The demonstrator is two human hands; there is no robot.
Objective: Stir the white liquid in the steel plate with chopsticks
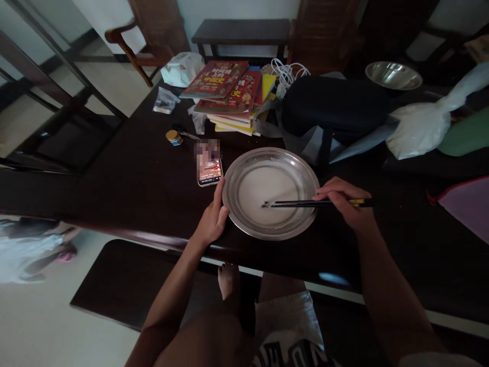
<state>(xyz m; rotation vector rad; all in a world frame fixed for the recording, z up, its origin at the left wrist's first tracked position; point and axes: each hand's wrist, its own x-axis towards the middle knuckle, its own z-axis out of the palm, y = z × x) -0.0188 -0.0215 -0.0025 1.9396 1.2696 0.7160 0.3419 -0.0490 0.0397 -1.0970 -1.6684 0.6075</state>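
Observation:
A round metal basin (233,216) stands on the dark table near its front edge, with a whitish liquid or paste (263,186) spread over its bottom. My left hand (211,219) grips the basin's left rim, thumb on the near side and fingers along the outside. In my right hand (349,201), at the right rim, is a pair of black chopsticks (301,204) held nearly level. Their tips reach into the white stuff near the basin's middle and are coated with it. A lit phone (210,171) lies just left of the basin.
Behind the phone are a small jar (174,137) and scissors (187,133). Stacked red books (221,79), a black case (332,104), a white plastic bag (420,127) and a steel bowl (393,75) line the back. A bench (110,285) stands below; another person (34,250) is at far left.

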